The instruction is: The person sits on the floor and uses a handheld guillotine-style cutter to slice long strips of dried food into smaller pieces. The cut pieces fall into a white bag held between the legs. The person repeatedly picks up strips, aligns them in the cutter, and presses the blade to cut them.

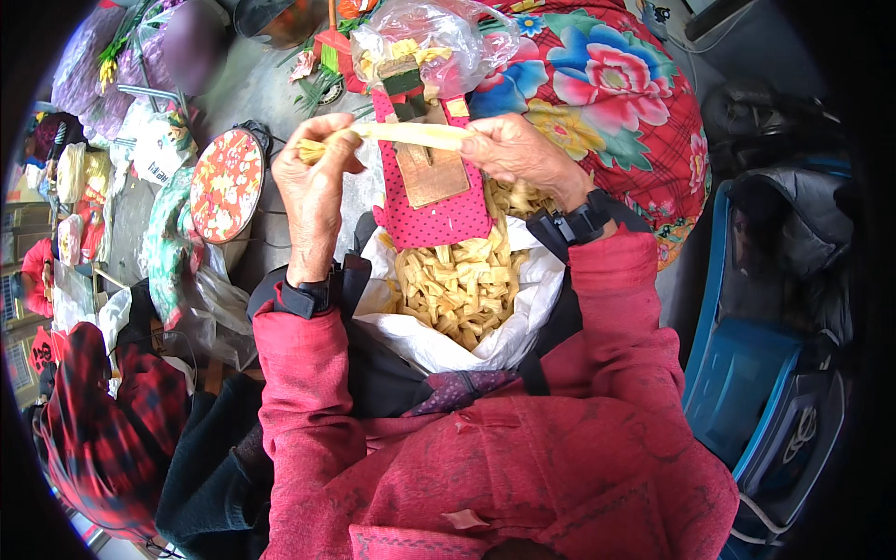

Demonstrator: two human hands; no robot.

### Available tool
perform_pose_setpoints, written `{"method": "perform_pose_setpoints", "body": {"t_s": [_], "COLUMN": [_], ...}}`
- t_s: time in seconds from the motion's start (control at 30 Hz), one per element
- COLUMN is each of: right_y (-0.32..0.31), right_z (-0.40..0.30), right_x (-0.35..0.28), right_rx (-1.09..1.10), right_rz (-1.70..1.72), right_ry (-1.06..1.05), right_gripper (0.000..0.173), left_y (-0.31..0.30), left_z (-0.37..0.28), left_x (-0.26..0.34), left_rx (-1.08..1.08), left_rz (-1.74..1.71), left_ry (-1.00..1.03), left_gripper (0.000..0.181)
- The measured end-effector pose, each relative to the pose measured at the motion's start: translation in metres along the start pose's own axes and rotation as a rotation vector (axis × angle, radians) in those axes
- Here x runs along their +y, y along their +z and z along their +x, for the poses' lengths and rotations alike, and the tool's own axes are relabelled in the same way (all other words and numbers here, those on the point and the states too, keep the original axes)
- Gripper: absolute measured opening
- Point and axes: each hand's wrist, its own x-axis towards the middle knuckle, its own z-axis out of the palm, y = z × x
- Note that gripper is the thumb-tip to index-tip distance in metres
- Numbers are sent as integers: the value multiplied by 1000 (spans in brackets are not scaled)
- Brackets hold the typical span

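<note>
A pale yellow strip is stretched between my two hands, high over my lap. My left hand grips its left end, where some gathered yellow material shows between thumb and fingers. At the other end, my right hand pinches the strip between thumb and fingers. Below it lies a small wooden board on a pink dotted cloth. Many short, folded yellow pieces fill an open white sack between my legs.
A clear plastic bag with yellow pieces sits beyond the board. A red flowered cloth covers a bulky thing at right. On the left stands a round stool with a floral top. A blue-framed case is at far right.
</note>
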Motion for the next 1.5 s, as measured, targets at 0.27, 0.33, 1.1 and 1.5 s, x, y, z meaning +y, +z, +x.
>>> {"method": "perform_pose_setpoints", "body": {"t_s": [0.27, 0.33, 1.1, 1.5], "right_y": [-1, 6, 30, 14], "right_z": [2, 2, 11, 2], "right_x": [1, 3, 14, 13], "right_rx": [200, 222, 356, 151], "right_rz": [543, 201, -547, -163], "right_ry": [-468, -451, -655, -322], "right_gripper": [31, 32, 15, 15], "left_y": [12, 20, 33, 44], "left_z": [-9, -17, -20, -33], "left_x": [-15, -12, -26, -17], "left_rx": [-351, -487, -403, -367], "left_rz": [322, 339, -456, 181], "left_ry": [73, 162, -576, -71], "left_gripper": [9, 7, 36, 41]}}
